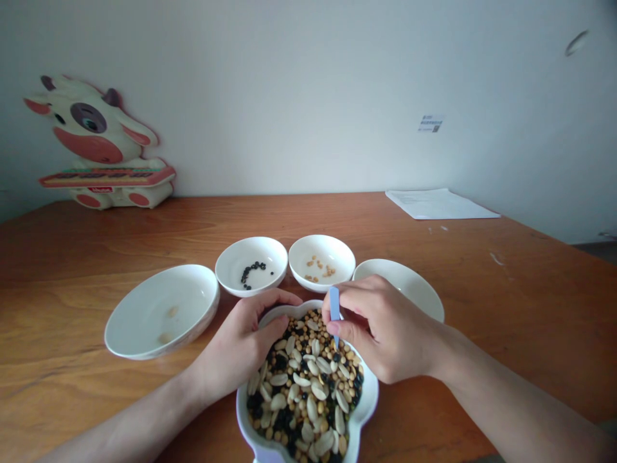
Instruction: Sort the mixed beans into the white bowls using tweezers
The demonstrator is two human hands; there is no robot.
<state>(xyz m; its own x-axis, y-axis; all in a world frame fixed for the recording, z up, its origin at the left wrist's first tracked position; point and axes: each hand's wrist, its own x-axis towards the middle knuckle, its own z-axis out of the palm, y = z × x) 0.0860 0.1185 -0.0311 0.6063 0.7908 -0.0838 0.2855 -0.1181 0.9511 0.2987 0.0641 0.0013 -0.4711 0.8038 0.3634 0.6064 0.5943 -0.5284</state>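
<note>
My left hand (255, 331) grips the far left rim of a white, wavy-edged dish (369, 392), its thumb inside and fingers outside. Mixed peanuts (312, 408), yellow beans and black beans fill this dish. Between the thumb and fingers of my right hand (380, 325) is a pair of light blue tweezers (335, 315), tips down among the beans near the dish's far right side. Whether the tips hold a bean is too small to tell. Just beyond the dish stand a bowl with black beans (254, 272) and a bowl with yellow beans (319, 269).
A wide white bowl (139, 308) with a couple of pale pieces sits at the left. Another white bowl (419, 286) is partly hidden behind my right hand. A cow-shaped toy keyboard (110, 173) and paper sheets (441, 204) lie along the wall on the wooden table (501, 308).
</note>
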